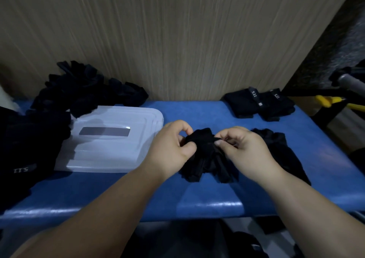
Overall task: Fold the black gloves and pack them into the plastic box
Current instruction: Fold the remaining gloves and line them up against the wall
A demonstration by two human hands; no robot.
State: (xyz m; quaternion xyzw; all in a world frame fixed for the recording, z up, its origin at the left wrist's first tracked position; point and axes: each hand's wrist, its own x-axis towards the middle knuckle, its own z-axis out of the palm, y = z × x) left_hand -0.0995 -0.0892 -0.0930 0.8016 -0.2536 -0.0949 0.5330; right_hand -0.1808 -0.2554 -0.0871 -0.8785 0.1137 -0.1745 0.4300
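Note:
A crumpled black glove (207, 155) lies in the middle of the blue bench (197, 194). My left hand (169, 149) pinches its upper left edge. My right hand (241, 151) pinches its upper right edge with thumb and forefinger. Another black glove (282, 149) lies just to the right, partly hidden behind my right hand. The translucent plastic box (110, 139), with its lid on top, sits to the left of my hands.
A heap of black gloves (85, 92) lies behind the box against the wooden wall. Folded black gloves (258, 104) sit at the back right. Dark fabric with a logo (25, 149) covers the left end. Yellow-handled tools (333, 102) lie beyond the right edge.

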